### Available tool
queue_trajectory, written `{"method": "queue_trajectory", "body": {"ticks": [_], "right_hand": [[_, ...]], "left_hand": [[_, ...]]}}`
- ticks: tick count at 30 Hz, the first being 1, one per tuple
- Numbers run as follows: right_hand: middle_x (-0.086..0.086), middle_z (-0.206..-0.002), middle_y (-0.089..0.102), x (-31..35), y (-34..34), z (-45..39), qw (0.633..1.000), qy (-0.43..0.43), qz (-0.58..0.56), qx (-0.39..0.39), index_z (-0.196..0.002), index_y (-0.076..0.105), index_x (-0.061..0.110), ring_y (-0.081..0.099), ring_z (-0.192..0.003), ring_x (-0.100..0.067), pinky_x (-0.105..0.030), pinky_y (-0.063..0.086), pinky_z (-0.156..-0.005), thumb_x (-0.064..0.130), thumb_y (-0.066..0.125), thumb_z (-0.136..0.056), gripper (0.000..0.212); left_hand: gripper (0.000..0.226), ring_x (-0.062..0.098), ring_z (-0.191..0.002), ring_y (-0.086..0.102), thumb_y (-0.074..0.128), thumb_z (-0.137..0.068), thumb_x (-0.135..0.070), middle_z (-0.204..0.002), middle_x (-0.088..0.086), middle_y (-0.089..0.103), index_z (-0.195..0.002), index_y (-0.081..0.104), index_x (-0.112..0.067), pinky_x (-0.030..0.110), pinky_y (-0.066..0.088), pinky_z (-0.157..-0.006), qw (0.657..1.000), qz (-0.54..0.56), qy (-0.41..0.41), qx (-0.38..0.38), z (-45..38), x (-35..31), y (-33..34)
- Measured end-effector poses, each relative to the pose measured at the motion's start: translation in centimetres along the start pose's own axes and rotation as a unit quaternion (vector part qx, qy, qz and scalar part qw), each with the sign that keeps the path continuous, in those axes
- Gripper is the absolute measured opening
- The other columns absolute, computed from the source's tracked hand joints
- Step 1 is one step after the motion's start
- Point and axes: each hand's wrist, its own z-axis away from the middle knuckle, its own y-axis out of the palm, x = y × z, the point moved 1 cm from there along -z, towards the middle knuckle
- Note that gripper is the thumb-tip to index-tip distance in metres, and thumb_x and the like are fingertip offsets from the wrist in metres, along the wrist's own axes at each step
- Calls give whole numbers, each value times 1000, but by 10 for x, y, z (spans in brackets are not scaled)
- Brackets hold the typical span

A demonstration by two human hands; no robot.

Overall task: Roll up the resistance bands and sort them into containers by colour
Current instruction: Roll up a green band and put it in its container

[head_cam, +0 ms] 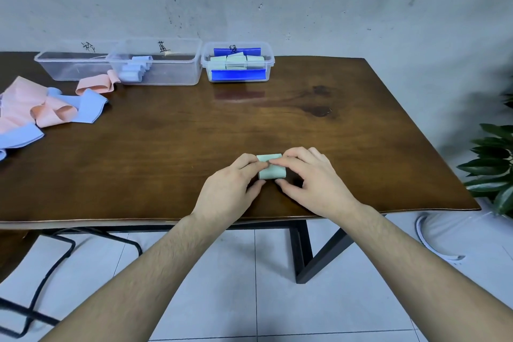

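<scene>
Pinching pale green rolled elastic band (pixel 270 169) with both hands (pixel 226 189) (pixel 312 183) near table's front edge; pink/blue loose bands (pixel 41 114) left unrolled.

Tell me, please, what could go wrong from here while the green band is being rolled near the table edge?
The green band is pinched only at its fold by the left hand and right hand; if either lets go, it may spring open. It also lies close to the front edge of the table, so it could slip to the floor. Its box, the right container, already looks nearly full of green rolls, so one more might sit proud.
</scene>
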Motion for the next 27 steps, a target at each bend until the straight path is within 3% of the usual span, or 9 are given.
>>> {"method": "queue_trajectory", "body": {"ticks": [5, 9, 14, 21, 27], "right_hand": [[21, -117, 57, -2, 1, -4, 1000, 3, -1, 4, -119, 67, 36, 45, -97, -6, -39, 43, -90, 31, 67, -93, 26], [19, -117, 59, -5, 3, -9, 1000, 10, -8, 5, -121, 67, 34, 47, -96, -9, -41, 44, -90, 31, 67, -93, 28], [19, -118, 57, -5, 1, -11, 1000, 10, 8, 10, -126, 64, 36, 43, -98, -8, -41, 44, -92, 33, 68, -92, 35], [18, -117, 58, -6, -2, -14, 1000, 12, -4, 9, -120, 66, 34, 45, -100, -7, -40, 45, -93, 31, 67, -94, 27], [17, -120, 60, -7, -2, -20, 1000, 20, 11, 17, -125, 65, 32, 41, -102, -6, -40, 43, -97, 34, 68, -93, 33]], "left_hand": [[30, 4, -63, 43, 69, -91, -26, -113, -13, 57, -120, 67, -24, 18, 38, -54, 1000, 2, -3, -8, -1, 2, 2], [31, 5, -63, 47, 70, -89, -21, -114, -12, 55, -119, 65, -23, 23, 47, -53, 1000, 13, 19, -8, -2, 2, 2], [32, 12, -69, 59, 68, -91, -25, -116, -14, 56, -122, 64, -25, 22, 44, -53, 1000, -6, 12, 0, -9, 5, 2], [33, 14, -70, 60, 65, -93, -30, -119, -15, 55, -126, 62, -27, 25, 46, -55, 1000, -21, 3, 6, -10, 8, 4], [34, 17, -77, 63, 65, -92, -28, -119, -15, 57, -125, 58, -28, 33, 54, -57, 1000, -24, 7, 2, -16, 8, 3]]}}
